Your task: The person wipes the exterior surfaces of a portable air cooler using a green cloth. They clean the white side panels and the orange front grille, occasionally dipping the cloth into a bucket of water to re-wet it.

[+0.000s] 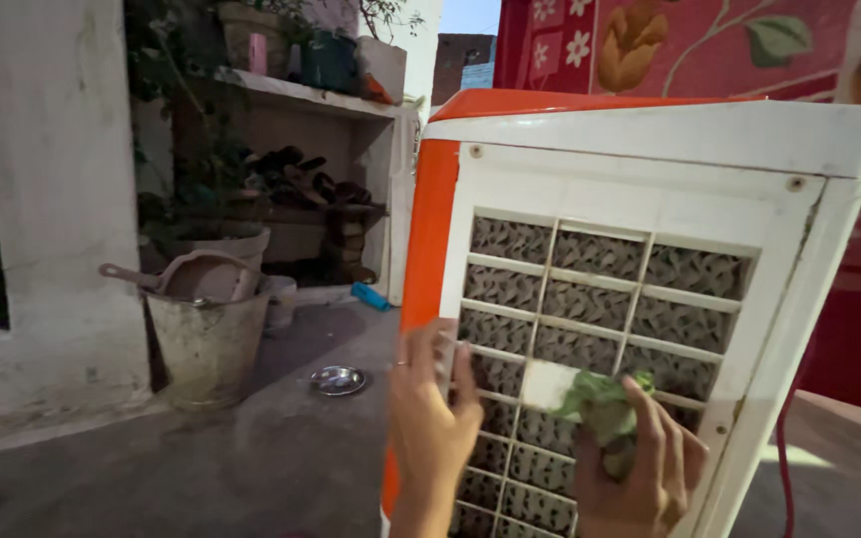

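Nearest: right hand [640, 468] clamped on crumpled green cloth [600, 406], pressed to white plastic grille of orange-and-white air cooler [590, 299]; left hand [430, 423] flat, fingers apart, touching grille's left edge. Farther left, on grey concrete floor [251, 468]: small steel bowl [338, 380], dented metal bucket [206, 339], whitewashed wall [47, 199].

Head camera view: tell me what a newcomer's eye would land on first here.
The big white and orange air cooler fills the right half, its grille panel facing the camera. Low on that grille, the right hand presses a green cloth against the slats, while the left hand rests flat on the cooler's left edge. Off to the left, a worn metal bucket stands on the concrete floor, a small steel plate beside it.
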